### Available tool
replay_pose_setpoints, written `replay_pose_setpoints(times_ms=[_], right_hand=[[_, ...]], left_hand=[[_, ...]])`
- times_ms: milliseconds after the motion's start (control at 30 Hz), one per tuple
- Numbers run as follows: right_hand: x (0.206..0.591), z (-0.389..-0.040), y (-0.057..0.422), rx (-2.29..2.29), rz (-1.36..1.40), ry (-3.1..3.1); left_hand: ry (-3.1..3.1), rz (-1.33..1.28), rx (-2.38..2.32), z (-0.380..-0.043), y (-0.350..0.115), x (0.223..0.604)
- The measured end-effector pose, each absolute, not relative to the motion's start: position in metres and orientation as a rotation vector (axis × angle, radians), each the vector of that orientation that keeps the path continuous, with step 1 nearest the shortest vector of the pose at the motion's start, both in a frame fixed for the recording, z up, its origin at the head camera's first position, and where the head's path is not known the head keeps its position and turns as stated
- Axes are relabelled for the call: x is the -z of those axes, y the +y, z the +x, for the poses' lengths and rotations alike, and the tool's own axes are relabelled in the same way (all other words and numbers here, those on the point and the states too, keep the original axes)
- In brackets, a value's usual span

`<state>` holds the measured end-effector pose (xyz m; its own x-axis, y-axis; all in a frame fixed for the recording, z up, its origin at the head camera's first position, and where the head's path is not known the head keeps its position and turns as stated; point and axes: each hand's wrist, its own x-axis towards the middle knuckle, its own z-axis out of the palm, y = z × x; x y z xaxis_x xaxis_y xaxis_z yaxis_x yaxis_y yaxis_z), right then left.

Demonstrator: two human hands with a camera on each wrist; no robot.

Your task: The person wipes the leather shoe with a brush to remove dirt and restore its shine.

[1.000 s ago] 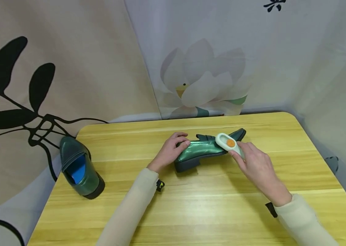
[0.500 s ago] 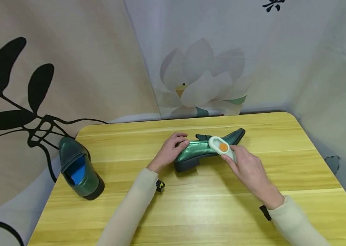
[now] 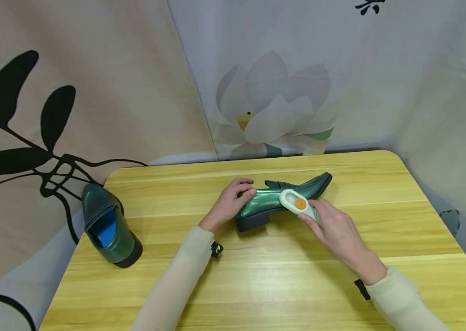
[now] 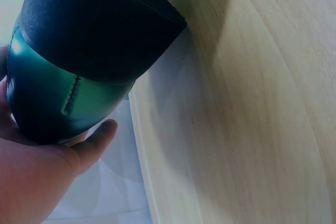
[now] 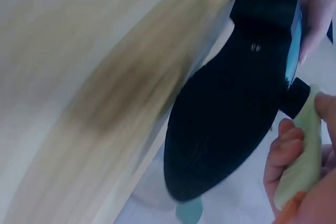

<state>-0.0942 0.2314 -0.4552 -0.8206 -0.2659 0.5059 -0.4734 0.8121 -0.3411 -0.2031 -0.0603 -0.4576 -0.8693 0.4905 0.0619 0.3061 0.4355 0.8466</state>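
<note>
My left hand [image 3: 230,202] grips a shiny green loafer [image 3: 262,202] by the back of its heel counter, fingers round the opening. The loafer is held on a tilt, its toe pointing right and up; the right wrist view shows its black sole [image 5: 231,93]. In my right hand [image 3: 336,230] is a pale green shoe brush [image 3: 288,198] with an orange button, pinched between thumb and fingers. The brush's dark head [image 5: 295,98] is right at the loafer's side, near the middle. In the left wrist view the black heel [image 4: 100,24] faces the camera.
A second green loafer [image 3: 110,230] with a blue insole stands at the table's left edge. The wooden table [image 3: 266,285] runs under both arms. Behind it hangs a printed curtain [image 3: 274,101] with flower and leaf patterns.
The brush has moved left along the loafer's side from nearer the toe, then slightly down. My left hand and the loafer have stayed nearly still.
</note>
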Motion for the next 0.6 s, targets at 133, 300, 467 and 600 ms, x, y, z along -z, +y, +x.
replay_pose_setpoints(times_ms=[133,300,467,600], right_hand=[[0.451,-0.101,0.248,-0.627,0.422,-2.61],[0.446,-0.11,0.267,-0.626,0.333,-2.638],[0.445,-0.104,0.257,-0.63,0.453,-2.602],[0.444,-0.101,0.256,-0.595,0.484,-2.608]], left_hand=[[2.491,0.702,-1.41,-0.204,-0.06,0.458],[2.492,0.703,-1.403,-0.204,-0.06,0.459],[2.493,0.701,-1.401,-0.205,-0.061,0.461],[2.497,0.708,-1.395,-0.204,-0.06,0.459]])
